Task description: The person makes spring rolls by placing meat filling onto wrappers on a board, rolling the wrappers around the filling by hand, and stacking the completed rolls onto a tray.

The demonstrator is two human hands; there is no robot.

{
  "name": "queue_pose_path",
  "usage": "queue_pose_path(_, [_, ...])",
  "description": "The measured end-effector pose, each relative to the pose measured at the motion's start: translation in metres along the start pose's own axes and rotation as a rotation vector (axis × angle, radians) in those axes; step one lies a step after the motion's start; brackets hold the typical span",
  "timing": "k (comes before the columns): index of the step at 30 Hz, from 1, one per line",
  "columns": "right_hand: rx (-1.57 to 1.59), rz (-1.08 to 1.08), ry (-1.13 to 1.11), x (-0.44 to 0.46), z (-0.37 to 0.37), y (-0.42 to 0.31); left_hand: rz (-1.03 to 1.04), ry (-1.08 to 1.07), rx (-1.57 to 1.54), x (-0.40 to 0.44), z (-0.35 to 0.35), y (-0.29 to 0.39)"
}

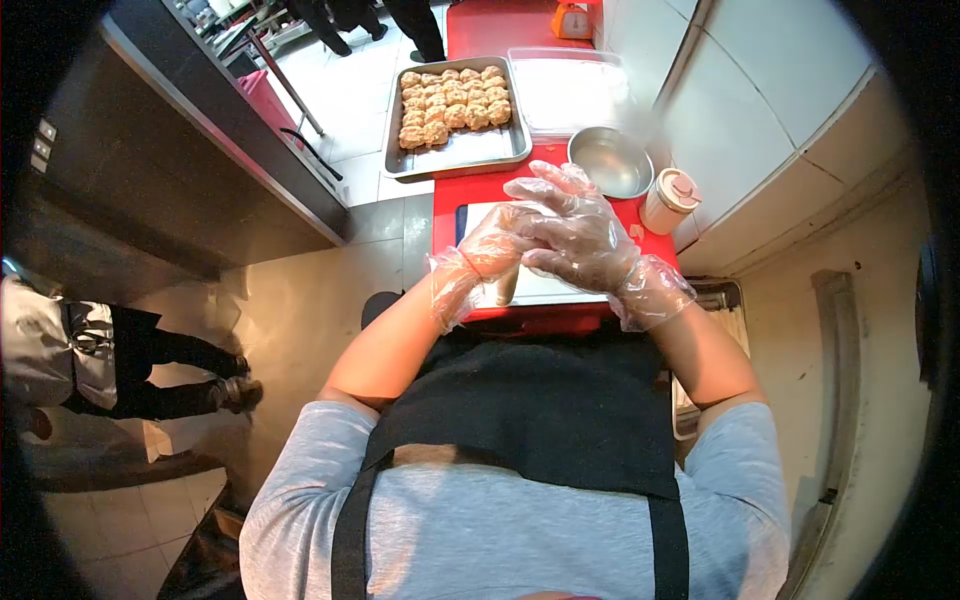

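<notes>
Both my hands wear clear plastic gloves and meet above a white cutting board (560, 292) on the red table. My left hand (497, 243) has its fingers bent against my right palm; what they hold, if anything, is hidden. My right hand (580, 228) has its fingers spread and pointing up and left. Below my left hand a pale, upright object (507, 287) shows on the board, partly covered. Ahead, a metal tray (470, 153) holds rows of light brown lumpy balls (455, 98).
A metal bowl (611, 162) and a lidded jar (671, 201) stand by the tiled wall at right. Behind them lies a clear plastic container (570, 90). An orange scale (572, 21) is farther back. Another person (100, 350) stands at left, and others' legs show at the top.
</notes>
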State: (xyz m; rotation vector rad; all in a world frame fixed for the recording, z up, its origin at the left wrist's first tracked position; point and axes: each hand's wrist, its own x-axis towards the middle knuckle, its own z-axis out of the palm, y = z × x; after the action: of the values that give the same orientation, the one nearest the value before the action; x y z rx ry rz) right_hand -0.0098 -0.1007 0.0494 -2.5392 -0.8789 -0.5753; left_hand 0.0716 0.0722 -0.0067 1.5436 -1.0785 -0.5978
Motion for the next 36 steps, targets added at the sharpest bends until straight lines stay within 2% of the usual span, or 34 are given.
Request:
queue_pose_path(2, [0.082, 0.078, -0.057, 0.006, -0.003, -0.004, -0.077, 0.001, -0.099, -0.003, -0.003, -0.007])
queue_pose_path(3, [0.435, 0.202, -0.04, 0.008, -0.003, -0.001, -0.098, 0.082, -0.159, -0.006, -0.001, -0.006])
queue_pose_path(5, [0.611, 0.163, 0.061, 0.008, 0.001, 0.01, -0.131, 0.252, -0.276, -0.013, 0.007, -0.003])
queue_pose_path(6, [0.505, 0.097, 0.208, 0.007, -0.001, 0.011, -0.143, 0.338, -0.333, -0.016, 0.009, -0.002])
queue_pose_path(7, [0.538, 0.119, 0.261, 0.005, -0.001, 0.009, -0.145, 0.36, -0.025, -0.017, 0.01, -0.003])
queue_pose_path(8, [0.507, 0.105, 0.26, 0.003, 0.0, 0.011, -0.066, 0.416, -0.486, -0.016, 0.022, -0.019])
queue_pose_path(10, [0.439, 0.076, 0.26, -0.001, 0.0, 0.016, -0.158, 0.494, -0.443, -0.014, 0.025, -0.013])
queue_pose_path(11, [0.383, 0.088, 0.177, -0.003, -0.004, 0.017, -0.246, 0.456, -0.389, -0.016, 0.023, 0.002])
queue_pose_path(14, [0.435, 0.094, 0.168, -0.006, -0.006, 0.013, -0.228, 0.306, -0.237, -0.018, 0.015, 0.035])
queue_pose_path(15, [0.53, 0.107, 0.126, -0.004, -0.01, 0.013, -0.302, 0.273, -0.304, -0.019, 0.012, 0.042])
queue_pose_path(18, [0.528, 0.086, 0.093, 0.0, -0.031, -0.003, -0.249, 0.218, -0.405, -0.023, 0.01, 0.075])
queue_pose_path(19, [0.517, 0.073, 0.06, -0.001, -0.031, -0.001, -0.231, 0.189, -0.371, -0.021, 0.007, 0.058])
queue_pose_path(25, [0.536, -0.029, 0.058, 0.001, -0.037, -0.004, -0.234, 0.024, -0.365, -0.026, -0.002, 0.05])
queue_pose_path(29, [0.531, -0.034, 0.023, 0.001, -0.037, -0.006, -0.188, -0.054, -0.218, -0.021, -0.003, 0.074])
queue_pose_path(32, [0.393, -0.119, 0.033, 0.005, -0.039, -0.005, -0.159, -0.059, -0.289, -0.018, -0.001, 0.056])
queue_pose_path(33, [0.327, -0.123, 0.076, 0.004, -0.034, -0.005, -0.176, -0.094, -0.187, -0.017, -0.002, 0.058])
queue_pose_path(36, [-0.027, -0.127, 0.059, 0.004, -0.033, -0.019, 0.033, -0.109, 0.246, -0.011, -0.002, 0.056])
